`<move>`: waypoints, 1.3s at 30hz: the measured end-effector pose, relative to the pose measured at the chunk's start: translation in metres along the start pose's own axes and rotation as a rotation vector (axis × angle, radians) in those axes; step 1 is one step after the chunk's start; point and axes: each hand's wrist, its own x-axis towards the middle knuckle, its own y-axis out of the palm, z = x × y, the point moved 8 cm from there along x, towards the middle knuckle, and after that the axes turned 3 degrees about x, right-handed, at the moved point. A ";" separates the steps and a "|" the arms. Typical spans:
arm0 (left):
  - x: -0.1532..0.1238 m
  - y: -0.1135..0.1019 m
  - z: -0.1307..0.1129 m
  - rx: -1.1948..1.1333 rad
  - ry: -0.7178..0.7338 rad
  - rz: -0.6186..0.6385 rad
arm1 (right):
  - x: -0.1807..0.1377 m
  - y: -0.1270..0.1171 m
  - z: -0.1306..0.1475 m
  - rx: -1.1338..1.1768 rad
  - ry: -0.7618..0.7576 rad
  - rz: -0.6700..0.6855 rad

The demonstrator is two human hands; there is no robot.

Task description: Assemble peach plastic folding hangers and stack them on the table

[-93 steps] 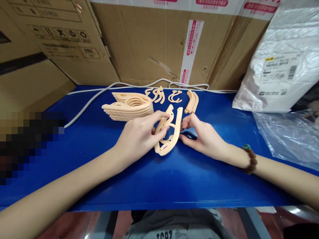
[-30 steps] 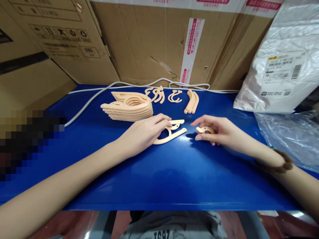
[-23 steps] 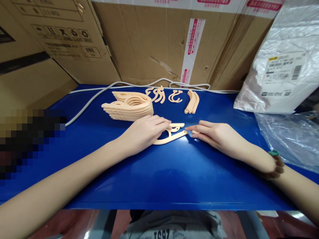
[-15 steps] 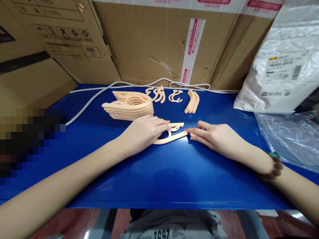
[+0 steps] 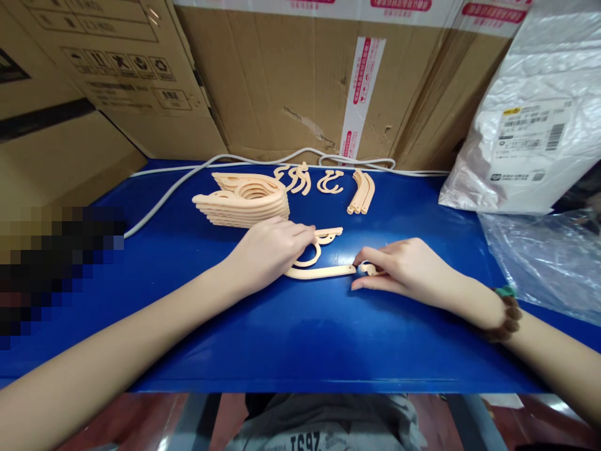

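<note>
A peach plastic hanger piece (image 5: 319, 271) lies flat on the blue table (image 5: 300, 338), one arm pointing right. My left hand (image 5: 270, 250) rests on its curved part, fingers closed over it and pressing it down. My right hand (image 5: 404, 270) pinches a small curved peach part (image 5: 367, 269) against the tip of the hanger's arm. A bead bracelet (image 5: 504, 313) sits on my right wrist.
A stack of finished peach hangers (image 5: 241, 200) lies behind my left hand. Small hooks (image 5: 328, 181) and curved strips (image 5: 361, 191) lie at the back. A white cable (image 5: 164, 194) runs along the rear edge. Cardboard boxes (image 5: 305, 75) stand behind; plastic bags (image 5: 526, 119) fill the right.
The hanger piece was laid flat from an upright hold. My right hand picked up a small curved part and brought it to the arm's tip, which has swung nearer to me.
</note>
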 end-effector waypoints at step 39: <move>-0.001 0.014 -0.037 -0.375 0.082 0.211 | 0.001 -0.002 -0.011 -0.019 0.127 -0.196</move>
